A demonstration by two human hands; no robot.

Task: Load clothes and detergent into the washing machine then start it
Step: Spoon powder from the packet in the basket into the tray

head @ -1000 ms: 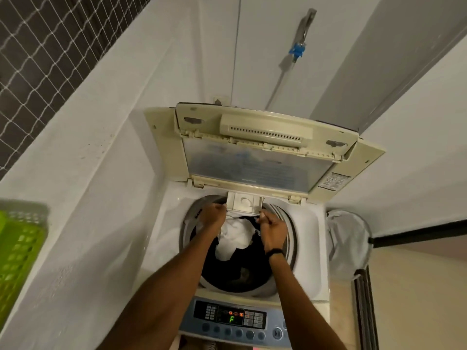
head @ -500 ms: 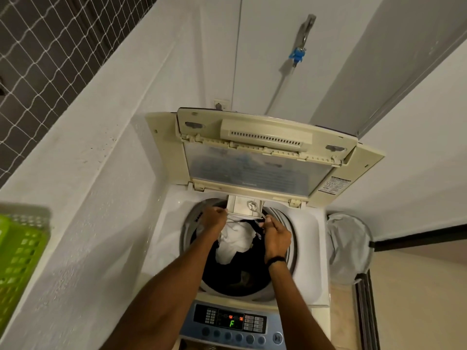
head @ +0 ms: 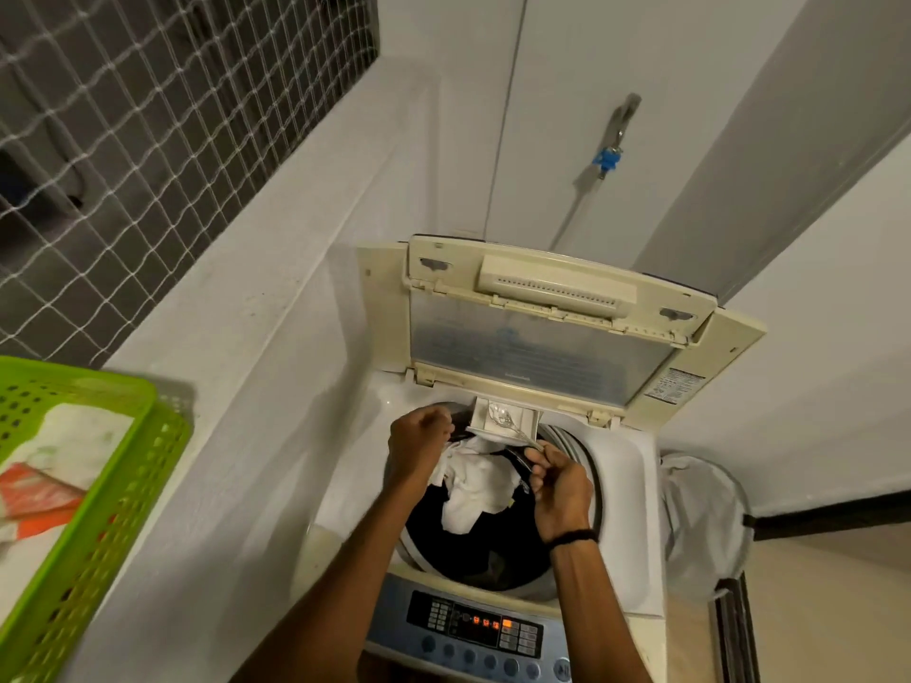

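Head view | spoon [head: 513, 427] is pinched by right hand [head: 562, 490], bowl laid in detergent drawer [head: 482, 419] | left hand [head: 419, 436] curled beside drawer, grasp cannot be told | clothes [head: 473, 490] piled inside washing machine [head: 633, 515], lid [head: 542, 337] raised

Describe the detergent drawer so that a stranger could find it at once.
Find the washing machine with its lid open. At the drum's rear rim, under the lid, a small pale drawer sticks out. It alone has a spoon in it.
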